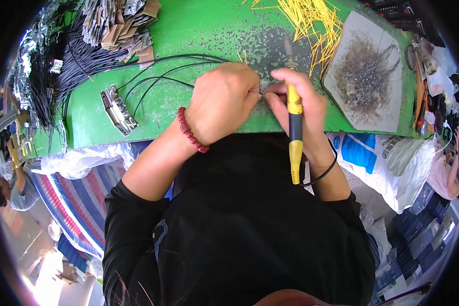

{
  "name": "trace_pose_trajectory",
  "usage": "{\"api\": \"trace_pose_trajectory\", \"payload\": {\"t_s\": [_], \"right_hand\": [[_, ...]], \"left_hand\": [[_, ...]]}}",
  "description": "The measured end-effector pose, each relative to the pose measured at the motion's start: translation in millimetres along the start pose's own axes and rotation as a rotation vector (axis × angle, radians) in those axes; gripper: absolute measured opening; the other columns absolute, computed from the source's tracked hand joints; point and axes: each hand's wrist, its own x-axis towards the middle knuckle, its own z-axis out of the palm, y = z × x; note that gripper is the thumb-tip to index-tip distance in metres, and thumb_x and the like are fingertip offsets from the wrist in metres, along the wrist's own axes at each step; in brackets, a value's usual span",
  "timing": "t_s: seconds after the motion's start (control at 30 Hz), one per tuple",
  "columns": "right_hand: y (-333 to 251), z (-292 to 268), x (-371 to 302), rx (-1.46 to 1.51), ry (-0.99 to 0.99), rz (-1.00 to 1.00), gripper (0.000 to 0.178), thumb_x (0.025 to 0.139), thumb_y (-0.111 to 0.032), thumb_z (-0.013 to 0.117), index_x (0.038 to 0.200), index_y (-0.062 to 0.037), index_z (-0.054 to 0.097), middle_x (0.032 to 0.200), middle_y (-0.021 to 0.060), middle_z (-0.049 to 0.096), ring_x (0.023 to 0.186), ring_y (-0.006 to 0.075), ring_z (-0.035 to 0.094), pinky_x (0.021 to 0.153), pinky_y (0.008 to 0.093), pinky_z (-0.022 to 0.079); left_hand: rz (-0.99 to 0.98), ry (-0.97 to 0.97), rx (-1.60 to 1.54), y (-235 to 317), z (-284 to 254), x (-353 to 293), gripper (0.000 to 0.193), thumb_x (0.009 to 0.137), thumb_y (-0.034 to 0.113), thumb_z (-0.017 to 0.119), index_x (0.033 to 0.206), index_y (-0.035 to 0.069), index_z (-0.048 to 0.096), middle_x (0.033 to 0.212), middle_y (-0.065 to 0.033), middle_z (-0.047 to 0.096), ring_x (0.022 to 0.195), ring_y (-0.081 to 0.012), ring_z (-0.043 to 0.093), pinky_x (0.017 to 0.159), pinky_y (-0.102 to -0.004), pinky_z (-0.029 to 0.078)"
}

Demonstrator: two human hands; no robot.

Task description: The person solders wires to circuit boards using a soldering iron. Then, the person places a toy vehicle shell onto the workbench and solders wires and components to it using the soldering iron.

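Observation:
My left hand, a red bead bracelet on its wrist, is closed near the table's front edge. Black cables run to it from the left, and its fingertips pinch a thin end that is too small to make out. Facing it, my right hand grips a yellow and black soldering iron, whose metal tip points away from me. The thumb and a finger of that hand also meet at the small piece between both hands. The iron's black cord loops past my right wrist.
Bundled black cables and a pile of cardboard and silvery pieces lie at the far left. Silvery strips sit nearer. Yellow thin sticks and a grey board with dark scraps lie right. Other people appear at both edges.

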Motion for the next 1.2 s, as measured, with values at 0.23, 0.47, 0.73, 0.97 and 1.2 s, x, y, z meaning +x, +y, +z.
{"api": "trace_pose_trajectory", "payload": {"t_s": [0.23, 0.47, 0.73, 0.97, 1.2], "right_hand": [[6, -5, 0, -0.044, -0.012, -0.091, 0.039, 0.075, 0.011, 0.066, 0.110, -0.0068, 0.061, 0.078, 0.0072, 0.064, 0.062, 0.0145, 0.063, 0.056, 0.0256, 0.047], [-3, -38, -19, 0.167, 0.005, 0.115, 0.045, 0.095, -0.031, 0.058, 0.127, 0.0011, 0.052, 0.082, 0.0109, 0.069, 0.071, 0.0125, 0.065, 0.066, 0.0246, 0.048], [15, -50, -39, 0.158, 0.180, -0.002, 0.041, 0.091, -0.030, 0.060, 0.112, 0.0052, 0.062, 0.082, 0.0063, 0.062, 0.067, 0.0099, 0.054, 0.061, 0.0231, 0.042], [17, -42, -43, 0.354, 0.198, 0.069, 0.019, 0.081, -0.011, 0.069, 0.088, 0.0000, 0.055, 0.073, 0.0006, 0.054, 0.062, 0.0041, 0.045, 0.056, 0.0202, 0.035], [15, -41, -39, 0.243, 0.141, 0.054, 0.019, 0.079, -0.008, 0.070, 0.088, 0.0002, 0.056, 0.067, -0.0011, 0.054, 0.057, 0.0031, 0.045, 0.051, 0.0202, 0.035]], "left_hand": [[-0.026, 0.087, -0.071, -1, 8, 1, 0.008, 0.075, 0.008, 0.064, 0.070, 0.004, 0.059, 0.074, -0.0118, 0.060, 0.074, -0.0329, 0.061, 0.064, -0.0435, 0.050], [-0.028, 0.120, 0.025, 2, 10, 0, 0.007, 0.073, 0.007, 0.063, 0.068, 0.004, 0.058, 0.076, -0.0104, 0.059, 0.074, -0.0319, 0.061, 0.062, -0.0426, 0.050], [-0.068, 0.082, 0.073, 6, 9, 1, 0.006, 0.072, 0.003, 0.066, 0.071, 0.003, 0.060, 0.080, -0.0090, 0.063, 0.076, -0.0298, 0.062, 0.066, -0.0374, 0.051], [-0.076, 0.085, 0.092, 6, 11, 2, 0.006, 0.072, 0.003, 0.066, 0.071, 0.003, 0.060, 0.079, -0.0089, 0.063, 0.076, -0.0299, 0.062, 0.066, -0.0376, 0.051], [-0.064, 0.082, 0.087, 5, 10, 1, 0.005, 0.071, 0.003, 0.066, 0.072, 0.003, 0.061, 0.079, -0.0091, 0.063, 0.076, -0.0302, 0.062, 0.066, -0.0375, 0.051]]}}
